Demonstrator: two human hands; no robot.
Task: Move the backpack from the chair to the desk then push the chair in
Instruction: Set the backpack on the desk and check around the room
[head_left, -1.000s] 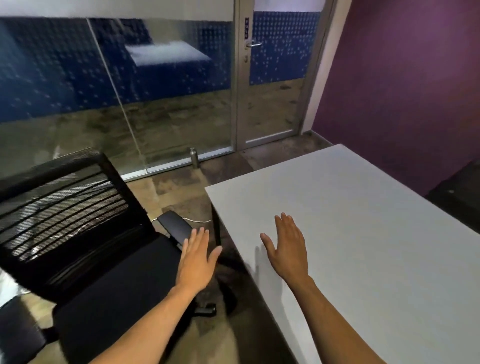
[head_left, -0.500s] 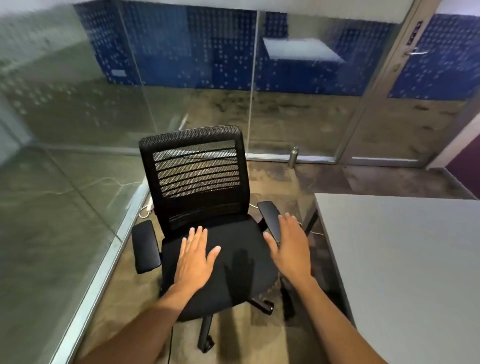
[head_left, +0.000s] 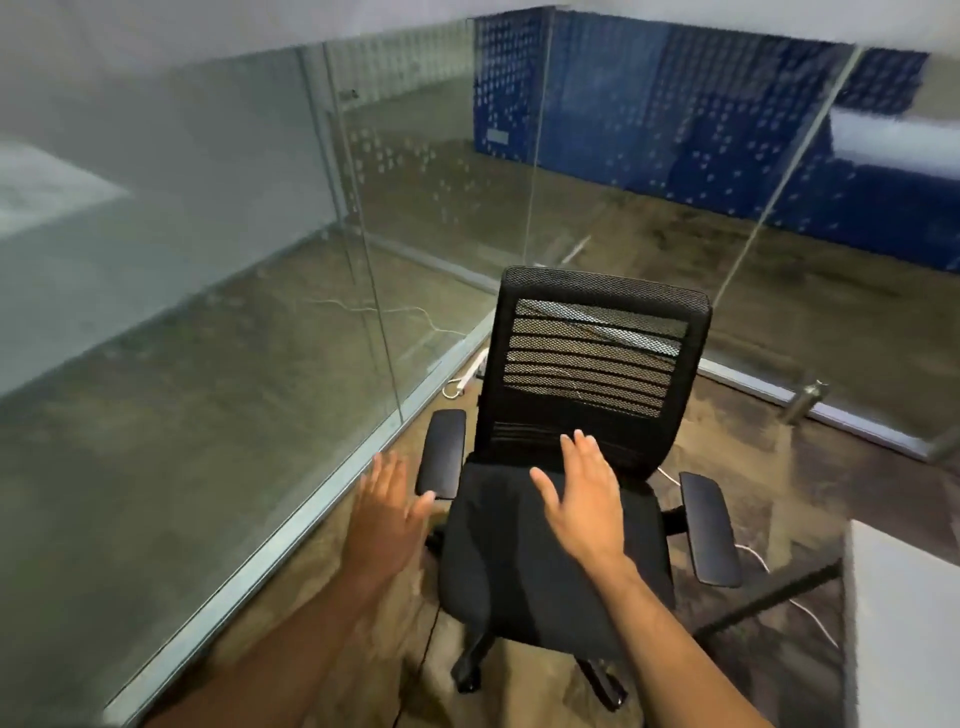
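A black office chair (head_left: 550, 566) with a mesh back and two armrests faces me in the middle of the view, its seat bare. No backpack is in view. My left hand (head_left: 387, 512) hovers flat with fingers apart, just left of the seat and near the left armrest. My right hand (head_left: 584, 499) is held flat and open above the back part of the seat, holding nothing. Only a corner of the white desk (head_left: 906, 623) shows at the lower right edge, to the right of the chair.
Glass walls (head_left: 260, 312) run along the left and behind the chair. A white cable and power strip (head_left: 470, 374) lie on the floor behind the chair. A metal bottle (head_left: 802, 402) stands by the glass at the right. A dark desk leg (head_left: 769, 603) slants beside the chair.
My view has swung left, away from the desk and onto the chair. Both hands have moved with it from over the desk edge to over the chair's seat and left side.
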